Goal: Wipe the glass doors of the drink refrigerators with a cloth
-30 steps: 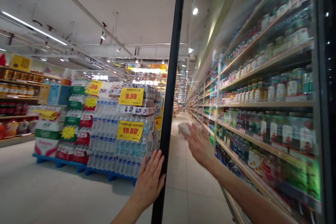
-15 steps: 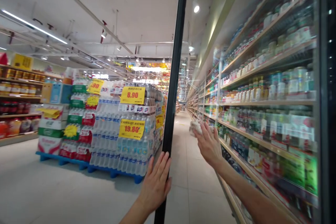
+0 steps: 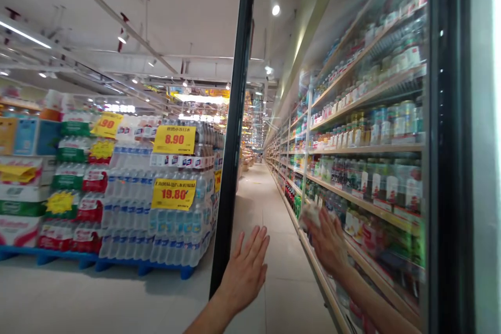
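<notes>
A glass door with a black frame (image 3: 234, 130) stands swung out in front of me, and shelves of goods show through or in its glass. My left hand (image 3: 248, 266), fingers stretched out, is just right of the frame's lower part and seems to lie flat against the glass. Farther right, my right hand (image 3: 331, 242) presses a crumpled whitish cloth (image 3: 312, 215) to the pane. That hand is blurred by motion, and the cloth is partly hidden beneath its fingers.
Packs of bottled drinks (image 3: 131, 193) stand stacked on a blue pallet (image 3: 90, 260) to the left, with yellow price signs (image 3: 174, 139). Rows of bottles and jars fill the shelves (image 3: 368, 148) on the right. A dark upright post (image 3: 448, 167) stands at far right.
My right hand and the cloth have moved down and to the right across the glass. My left hand has shifted off the frame edge onto the pane. The view has turned right.
</notes>
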A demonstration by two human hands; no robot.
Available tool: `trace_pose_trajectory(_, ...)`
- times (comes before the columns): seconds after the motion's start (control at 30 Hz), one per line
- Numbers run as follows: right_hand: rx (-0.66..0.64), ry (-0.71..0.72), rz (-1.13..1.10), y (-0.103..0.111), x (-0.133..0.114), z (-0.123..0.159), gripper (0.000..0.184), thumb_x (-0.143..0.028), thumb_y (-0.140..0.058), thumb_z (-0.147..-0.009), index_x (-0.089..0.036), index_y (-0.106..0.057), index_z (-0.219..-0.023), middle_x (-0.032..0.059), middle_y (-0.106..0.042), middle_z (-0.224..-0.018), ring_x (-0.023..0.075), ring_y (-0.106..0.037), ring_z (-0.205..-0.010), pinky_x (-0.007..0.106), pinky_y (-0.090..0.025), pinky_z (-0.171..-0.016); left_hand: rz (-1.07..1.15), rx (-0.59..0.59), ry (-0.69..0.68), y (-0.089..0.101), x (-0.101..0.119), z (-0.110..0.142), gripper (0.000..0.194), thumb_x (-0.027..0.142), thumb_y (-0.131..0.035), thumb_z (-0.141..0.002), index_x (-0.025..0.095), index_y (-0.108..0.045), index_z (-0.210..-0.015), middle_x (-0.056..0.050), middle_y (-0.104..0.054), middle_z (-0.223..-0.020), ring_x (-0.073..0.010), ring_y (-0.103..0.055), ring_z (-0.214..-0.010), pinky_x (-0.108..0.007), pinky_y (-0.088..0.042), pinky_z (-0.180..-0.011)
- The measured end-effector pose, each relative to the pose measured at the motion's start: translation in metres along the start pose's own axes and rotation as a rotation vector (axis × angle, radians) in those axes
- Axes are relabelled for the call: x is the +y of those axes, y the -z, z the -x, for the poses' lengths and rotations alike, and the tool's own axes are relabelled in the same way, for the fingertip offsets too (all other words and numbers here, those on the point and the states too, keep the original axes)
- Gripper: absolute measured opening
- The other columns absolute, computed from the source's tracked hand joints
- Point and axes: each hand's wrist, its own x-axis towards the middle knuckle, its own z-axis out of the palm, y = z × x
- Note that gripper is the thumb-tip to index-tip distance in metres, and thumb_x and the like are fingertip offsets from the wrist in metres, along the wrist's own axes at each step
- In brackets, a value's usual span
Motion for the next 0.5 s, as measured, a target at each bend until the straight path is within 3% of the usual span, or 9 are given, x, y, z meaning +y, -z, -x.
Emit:
trace_pose_trajectory(0.1, -0.107, 0.23, -0.112, 0.004, -0.015, 0.044, 0.041, -0.012, -0.042, -0.083, -0.033, -0.058, -0.114, -0.0016, -0.049, -0.133, 0.0177, -0.028, -0.133, 0.04, -0.016, -0.112, 0.045, 0.029, -0.005, -0.009, 0.005, -0.001, 0.052, 0.034, -0.047, -0.083, 0.015, -0.039, -0.131, -0.006, -0.039, -0.14, -0.0197, -0.021, -0.135, -0.04, -0.009, -0.113)
trace_pose_trajectory(0.17, -0.083, 0.176, -0.106, 0.003, -0.012, 0.043, 0.042, -0.013, -0.043, -0.082, -0.033, -0.055, -0.118, -0.0004, -0.045, -0.136, 0.019, -0.029, -0.133, 0.042, -0.016, -0.112, 0.064, 0.039, -0.002, -0.015, 0.009, -0.005, 0.051, 0.035, -0.048, -0.083, 0.015, -0.041, -0.13, -0.005, -0.04, -0.139, -0.0192, -0.02, -0.136, -0.04, -0.008, -0.113)
trace_pose_trajectory(0.3, 0.051, -0.181, 0.033, -0.005, 0.002, 0.014, 0.048, -0.013, -0.044, -0.082, -0.023, -0.045, -0.129, 0.0114, -0.029, -0.145, 0.0281, -0.023, -0.135, 0.05, -0.023, -0.107, 0.078, 0.052, -0.019, -0.025, 0.021, -0.019, 0.05, 0.034, -0.047, -0.083, 0.015, -0.042, -0.129, -0.006, -0.039, -0.14, -0.0191, -0.019, -0.136, -0.042, -0.007, -0.113)
trace_pose_trajectory(0.5, -0.105, 0.037, -0.047, -0.009, -0.024, 0.046, 0.05, -0.012, -0.045, -0.079, -0.031, -0.048, -0.125, 0.0033, -0.041, -0.139, 0.0218, -0.029, -0.133, 0.045, -0.018, -0.11, 0.137, 0.043, -0.037, -0.039, 0.04, -0.025, 0.048, 0.031, -0.047, -0.083, 0.016, -0.042, -0.129, -0.005, -0.04, -0.139, -0.0178, -0.019, -0.136, -0.041, -0.008, -0.113)
